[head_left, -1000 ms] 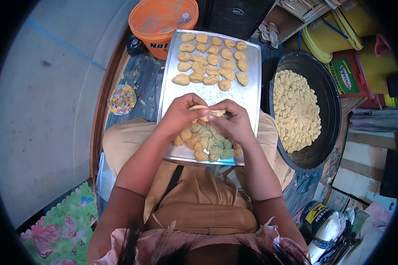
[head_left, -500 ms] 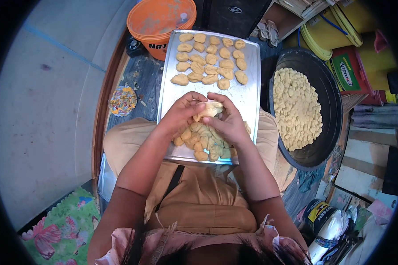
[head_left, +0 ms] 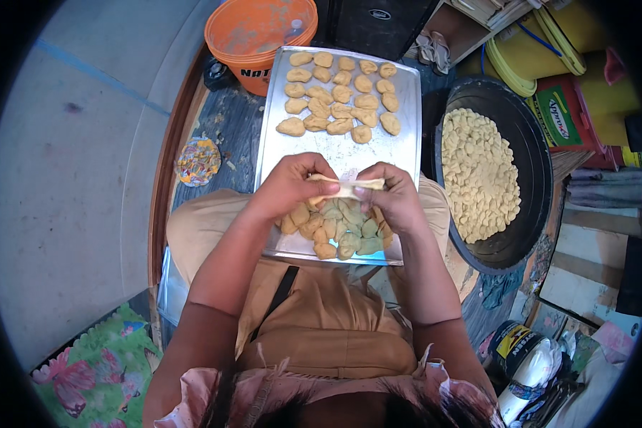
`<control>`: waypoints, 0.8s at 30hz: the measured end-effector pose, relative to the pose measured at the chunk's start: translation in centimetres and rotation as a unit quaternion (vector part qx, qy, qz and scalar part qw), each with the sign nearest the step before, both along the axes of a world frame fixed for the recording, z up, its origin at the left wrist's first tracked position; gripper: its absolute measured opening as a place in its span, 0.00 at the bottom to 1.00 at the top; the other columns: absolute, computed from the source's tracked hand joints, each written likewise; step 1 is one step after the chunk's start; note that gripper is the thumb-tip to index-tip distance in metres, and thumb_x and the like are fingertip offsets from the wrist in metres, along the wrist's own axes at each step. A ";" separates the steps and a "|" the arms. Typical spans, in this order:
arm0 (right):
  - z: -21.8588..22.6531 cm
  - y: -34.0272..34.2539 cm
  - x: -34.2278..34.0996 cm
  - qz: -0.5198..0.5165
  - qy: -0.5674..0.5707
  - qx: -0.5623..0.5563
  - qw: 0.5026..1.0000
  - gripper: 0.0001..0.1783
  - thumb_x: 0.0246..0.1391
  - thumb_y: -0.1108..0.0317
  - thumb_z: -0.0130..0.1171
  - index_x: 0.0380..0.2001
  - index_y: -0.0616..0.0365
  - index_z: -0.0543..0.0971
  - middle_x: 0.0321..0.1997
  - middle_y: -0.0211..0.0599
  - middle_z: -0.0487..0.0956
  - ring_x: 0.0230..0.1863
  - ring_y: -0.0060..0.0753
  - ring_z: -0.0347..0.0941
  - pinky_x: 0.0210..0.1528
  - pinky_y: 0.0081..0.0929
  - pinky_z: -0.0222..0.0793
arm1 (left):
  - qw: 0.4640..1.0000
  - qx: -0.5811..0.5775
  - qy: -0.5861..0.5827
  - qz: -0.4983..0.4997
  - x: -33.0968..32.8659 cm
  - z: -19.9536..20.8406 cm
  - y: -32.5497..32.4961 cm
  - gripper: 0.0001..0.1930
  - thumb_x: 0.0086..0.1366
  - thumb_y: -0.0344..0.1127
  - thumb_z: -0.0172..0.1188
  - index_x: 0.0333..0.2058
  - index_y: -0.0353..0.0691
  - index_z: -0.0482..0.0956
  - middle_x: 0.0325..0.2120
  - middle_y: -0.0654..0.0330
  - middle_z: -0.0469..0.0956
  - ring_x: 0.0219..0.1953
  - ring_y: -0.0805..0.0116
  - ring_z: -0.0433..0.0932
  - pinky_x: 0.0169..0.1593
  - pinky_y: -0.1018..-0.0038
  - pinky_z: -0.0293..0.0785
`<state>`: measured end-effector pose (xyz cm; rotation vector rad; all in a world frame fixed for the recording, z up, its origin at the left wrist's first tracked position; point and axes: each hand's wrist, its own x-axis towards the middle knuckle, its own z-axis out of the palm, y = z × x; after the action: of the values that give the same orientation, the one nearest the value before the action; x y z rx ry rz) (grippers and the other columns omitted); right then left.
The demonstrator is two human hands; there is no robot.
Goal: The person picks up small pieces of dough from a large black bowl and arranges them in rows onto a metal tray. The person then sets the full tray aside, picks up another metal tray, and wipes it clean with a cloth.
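The left hand (head_left: 299, 184) and the right hand (head_left: 392, 194) are both pinched firmly on a stretched piece of pale dough (head_left: 348, 189), drawn out between them above the nearer half of a metal baking tray (head_left: 396, 151). Just below the hands, a pile of dough lumps (head_left: 349, 245), some greenish-looking, lies at the tray's near end, while rows of separate dough lumps (head_left: 342, 94) fill its far end. To the right, a black basin (head_left: 536, 143) holds a heap of dough pieces (head_left: 481, 178).

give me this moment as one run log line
left hand: pinches dough piece; right hand: pinches its other end; piece: stretched between hands, above tray; tray: pile near, rows far
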<state>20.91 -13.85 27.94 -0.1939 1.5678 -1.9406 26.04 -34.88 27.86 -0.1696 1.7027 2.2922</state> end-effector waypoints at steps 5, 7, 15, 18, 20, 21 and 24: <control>-1.7 4.3 -5.4 -0.213 0.079 0.030 0.973 0.16 0.50 0.81 0.57 0.43 0.63 0.73 0.39 0.36 0.76 0.37 0.25 0.74 0.41 0.23 0.73 | 0.979 -0.086 0.032 0.184 -1.5 -0.7 -4.9 0.06 0.55 0.27 0.64 0.31 0.37 0.76 0.25 0.63 0.75 0.26 0.76 0.74 0.29 0.80 0.70; -3.9 3.8 -6.1 -0.176 0.104 0.081 0.976 0.22 0.49 0.82 0.57 0.50 0.65 0.70 0.44 0.35 0.74 0.43 0.23 0.72 0.47 0.20 0.69 | 0.976 -0.085 0.037 0.195 -2.0 -2.2 -5.0 0.07 0.54 0.27 0.64 0.32 0.37 0.76 0.26 0.62 0.75 0.26 0.76 0.73 0.31 0.80 0.70; -5.1 1.6 -6.1 -0.072 0.234 0.355 0.902 0.23 0.47 0.71 0.65 0.48 0.62 0.73 0.43 0.41 0.75 0.36 0.32 0.75 0.37 0.25 0.71 | 0.984 -0.153 -0.001 0.090 -1.9 -3.4 -5.1 0.21 0.52 0.22 0.62 0.46 0.37 0.73 0.32 0.58 0.74 0.37 0.69 0.74 0.43 0.76 0.70; -6.0 1.9 -6.3 -0.106 0.604 0.399 0.682 0.22 0.44 0.69 0.66 0.45 0.60 0.75 0.39 0.45 0.76 0.31 0.41 0.75 0.33 0.31 0.70 | 0.976 -0.199 -0.024 0.084 -1.6 -2.9 -4.5 0.20 0.51 0.22 0.63 0.44 0.39 0.76 0.32 0.58 0.74 0.41 0.64 0.74 0.47 0.72 0.69; -6.0 1.6 -6.2 -0.116 0.573 0.405 0.703 0.17 0.44 0.71 0.65 0.41 0.59 0.77 0.38 0.46 0.77 0.34 0.47 0.74 0.37 0.37 0.70 | 0.941 -0.325 0.068 0.071 -1.4 -4.0 -5.1 0.18 0.51 0.23 0.63 0.43 0.39 0.77 0.32 0.57 0.75 0.42 0.61 0.74 0.48 0.70 0.69; -6.3 1.5 -6.2 -0.148 0.469 0.369 0.789 0.15 0.45 0.71 0.64 0.39 0.59 0.78 0.38 0.46 0.77 0.37 0.46 0.74 0.40 0.38 0.69 | 0.881 -0.443 0.158 0.053 -1.3 -4.5 -5.4 0.16 0.51 0.23 0.63 0.41 0.39 0.78 0.31 0.56 0.76 0.43 0.59 0.74 0.49 0.67 0.68; -6.2 1.9 -6.4 -0.150 0.295 0.376 0.866 0.10 0.49 0.70 0.62 0.36 0.58 0.80 0.42 0.47 0.77 0.46 0.45 0.71 0.49 0.36 0.67 | 0.799 -0.570 0.170 0.089 -1.5 -4.5 -5.0 0.12 0.54 0.26 0.62 0.39 0.39 0.79 0.35 0.54 0.76 0.40 0.55 0.74 0.45 0.67 0.70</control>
<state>14.53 -11.93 21.74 -0.2268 2.7887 -1.3678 24.52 -39.92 23.31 -0.1495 3.1457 1.0713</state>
